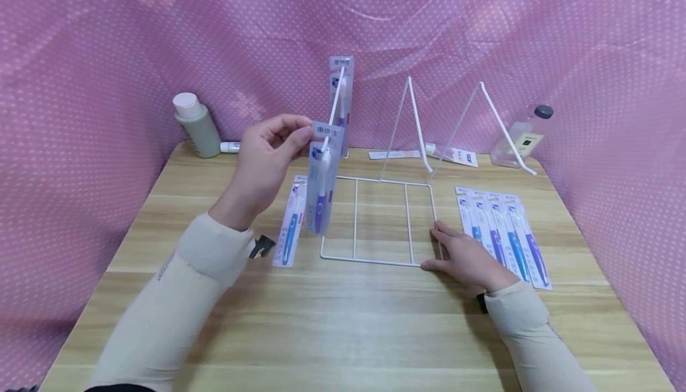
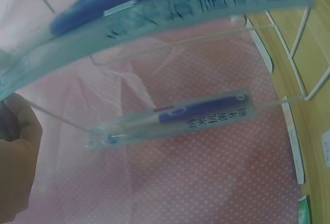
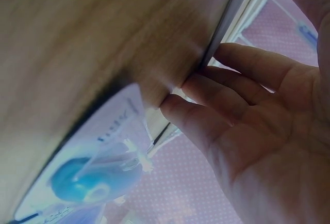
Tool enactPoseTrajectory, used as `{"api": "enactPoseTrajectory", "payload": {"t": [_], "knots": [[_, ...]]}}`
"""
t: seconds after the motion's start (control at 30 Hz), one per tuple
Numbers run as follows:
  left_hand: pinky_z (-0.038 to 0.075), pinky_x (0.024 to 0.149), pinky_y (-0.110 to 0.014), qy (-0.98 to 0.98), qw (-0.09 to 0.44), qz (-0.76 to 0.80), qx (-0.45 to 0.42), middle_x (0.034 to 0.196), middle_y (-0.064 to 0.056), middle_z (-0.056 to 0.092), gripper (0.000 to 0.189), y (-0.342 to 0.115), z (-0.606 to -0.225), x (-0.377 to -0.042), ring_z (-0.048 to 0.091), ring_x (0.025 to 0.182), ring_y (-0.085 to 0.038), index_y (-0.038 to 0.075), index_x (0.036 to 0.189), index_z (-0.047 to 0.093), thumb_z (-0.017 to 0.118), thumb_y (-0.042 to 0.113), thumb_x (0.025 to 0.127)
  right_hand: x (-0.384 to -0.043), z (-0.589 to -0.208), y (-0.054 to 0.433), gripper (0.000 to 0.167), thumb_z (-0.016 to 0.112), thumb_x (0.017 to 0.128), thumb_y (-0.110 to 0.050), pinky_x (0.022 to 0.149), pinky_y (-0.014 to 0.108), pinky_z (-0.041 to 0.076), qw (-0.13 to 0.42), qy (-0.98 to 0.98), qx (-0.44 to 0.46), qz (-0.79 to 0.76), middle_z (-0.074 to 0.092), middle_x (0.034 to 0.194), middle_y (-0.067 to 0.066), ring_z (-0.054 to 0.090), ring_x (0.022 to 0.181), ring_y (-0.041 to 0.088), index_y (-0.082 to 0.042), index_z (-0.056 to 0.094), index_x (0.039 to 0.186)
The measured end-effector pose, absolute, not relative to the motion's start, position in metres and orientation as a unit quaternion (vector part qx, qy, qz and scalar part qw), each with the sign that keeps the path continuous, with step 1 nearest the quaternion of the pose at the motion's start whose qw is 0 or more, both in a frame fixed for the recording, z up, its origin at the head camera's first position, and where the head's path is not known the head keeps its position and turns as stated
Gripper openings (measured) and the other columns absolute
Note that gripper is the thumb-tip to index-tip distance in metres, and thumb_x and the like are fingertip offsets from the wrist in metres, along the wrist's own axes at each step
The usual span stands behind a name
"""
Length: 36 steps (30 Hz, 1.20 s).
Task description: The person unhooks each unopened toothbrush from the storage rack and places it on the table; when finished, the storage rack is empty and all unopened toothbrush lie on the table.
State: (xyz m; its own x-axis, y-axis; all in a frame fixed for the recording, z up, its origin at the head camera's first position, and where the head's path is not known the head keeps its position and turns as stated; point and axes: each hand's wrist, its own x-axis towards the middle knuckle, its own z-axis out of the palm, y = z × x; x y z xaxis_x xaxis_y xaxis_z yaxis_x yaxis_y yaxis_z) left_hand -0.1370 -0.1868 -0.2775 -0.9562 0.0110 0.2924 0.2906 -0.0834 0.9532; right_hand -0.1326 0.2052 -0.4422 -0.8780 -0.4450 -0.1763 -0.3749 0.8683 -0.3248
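Note:
My left hand [image 1: 262, 156] pinches the top edge of a packaged purple toothbrush [image 1: 320, 207], which hangs upright at the front end of a white wire rack's [image 1: 355, 219] left prong. The prong's tip overlaps the package top; whether it passes through the hole I cannot tell. Farther back on that prong hangs another packaged purple toothbrush [image 2: 206, 109]. My right hand [image 1: 466, 258] rests at the rack base's front right corner, thumb and fingers spread along the wire. In the right wrist view its fingers [image 3: 206, 126] reach the rod, near a packaged blue toothbrush [image 3: 87, 180].
A packaged blue toothbrush [image 1: 290, 225] lies left of the rack, and a row of several packaged toothbrushes [image 1: 517, 231] lies right of it. Behind stand a green bottle [image 1: 198, 127] and a clear bottle [image 1: 522, 136]. Toothpaste tubes [image 1: 455, 155] lie along the pink curtain [image 1: 289, 28].

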Motion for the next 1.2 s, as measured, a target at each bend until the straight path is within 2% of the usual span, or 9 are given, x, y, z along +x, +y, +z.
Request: {"api": "enactPoseTrajectory", "payload": {"t": [0.27,0.43,0.57,0.7,0.9,1.07,1.2], "knots": [[0.064,0.085,-0.026,-0.673,0.113,-0.72,-0.123,0.097,-0.006,0.073,0.01,-0.189,-0.266,-0.107,0.067,0.083,-0.015,0.005,0.109,0.075,0.068,0.007,0.103,-0.132,-0.442,0.205,0.088,0.08,0.092,-0.052,0.117,0.064,0.044,0.124,0.958,-0.217,-0.141,0.039,0.164,0.032,0.046,0.146,0.052,0.007,0.053,0.151],[0.063,0.08,-0.023,-0.635,0.117,-0.756,-0.112,0.095,-0.003,0.074,0.01,-0.192,-0.257,-0.101,0.067,0.082,-0.011,0.009,0.105,0.076,0.068,0.004,0.102,-0.134,-0.444,0.206,0.089,0.079,0.092,-0.053,0.117,0.063,0.044,0.124,0.958,-0.216,-0.141,0.039,0.164,0.032,0.047,0.146,0.051,0.006,0.052,0.152],[0.062,0.075,-0.022,-0.614,0.137,-0.773,-0.086,0.092,-0.003,0.075,0.007,-0.206,-0.256,-0.102,0.068,0.079,-0.01,0.007,0.102,0.078,0.071,0.004,0.1,-0.134,-0.445,0.207,0.09,0.078,0.092,-0.055,0.117,0.063,0.044,0.123,0.957,-0.22,-0.143,0.038,0.164,0.032,0.047,0.146,0.051,0.006,0.052,0.152],[0.061,0.071,-0.02,-0.611,0.142,-0.778,-0.03,0.089,-0.004,0.075,0.006,-0.231,-0.265,-0.113,0.067,0.076,-0.011,0.004,0.102,0.079,0.075,0.006,0.097,-0.133,-0.446,0.209,0.091,0.079,0.091,-0.055,0.116,0.063,0.046,0.115,0.957,-0.225,-0.142,0.039,0.164,0.032,0.049,0.144,0.052,0.007,0.052,0.152],[0.06,0.072,-0.017,-0.648,0.117,-0.748,0.085,0.091,0.0,0.073,0.009,-0.26,-0.296,-0.148,0.065,0.08,-0.009,0.008,0.103,0.079,0.071,0.012,0.101,-0.134,-0.444,0.211,0.091,0.08,0.09,-0.054,0.116,0.063,0.045,0.117,0.96,-0.214,-0.141,0.037,0.164,0.032,0.048,0.144,0.053,0.007,0.051,0.152],[0.059,0.077,-0.014,-0.683,0.063,-0.712,0.148,0.097,0.002,0.068,0.015,-0.275,-0.328,-0.175,0.062,0.087,-0.008,0.007,0.114,0.073,0.066,0.016,0.105,-0.134,-0.444,0.208,0.091,0.08,0.091,-0.053,0.117,0.063,0.044,0.12,0.957,-0.218,-0.148,0.038,0.164,0.033,0.047,0.144,0.053,0.008,0.051,0.152],[0.059,0.079,-0.014,-0.697,0.025,-0.695,0.173,0.1,0.002,0.067,0.026,-0.284,-0.356,-0.195,0.063,0.087,-0.005,0.0,0.129,0.067,0.061,0.014,0.108,-0.134,-0.444,0.206,0.091,0.08,0.091,-0.053,0.117,0.064,0.044,0.123,0.958,-0.214,-0.143,0.037,0.165,0.032,0.046,0.145,0.053,0.007,0.05,0.153]]}}
